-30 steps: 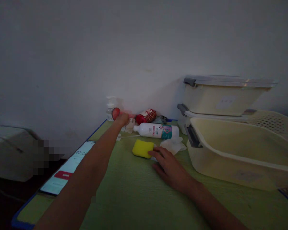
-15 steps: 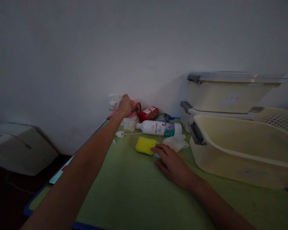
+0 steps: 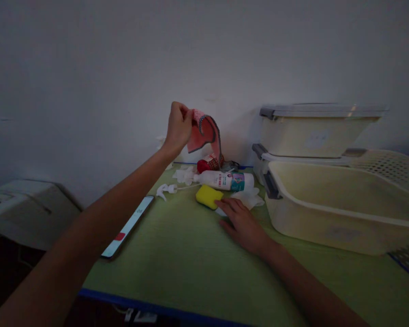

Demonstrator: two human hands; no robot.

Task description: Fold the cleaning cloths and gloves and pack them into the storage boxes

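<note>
Head view — left hand point(image 3: 178, 129) holds pink cloth point(image 3: 202, 135) aloft.

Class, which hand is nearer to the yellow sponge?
Right. The right hand is immediately beside the yellow sponge; the left hand is raised beyond it, holding a pink cloth.

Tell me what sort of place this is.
Probably a room indoors, perhaps in a home, with cleaning supplies laid out: a yellow sponge, a spray trigger and an open plastic bin sit on a green table.
</note>
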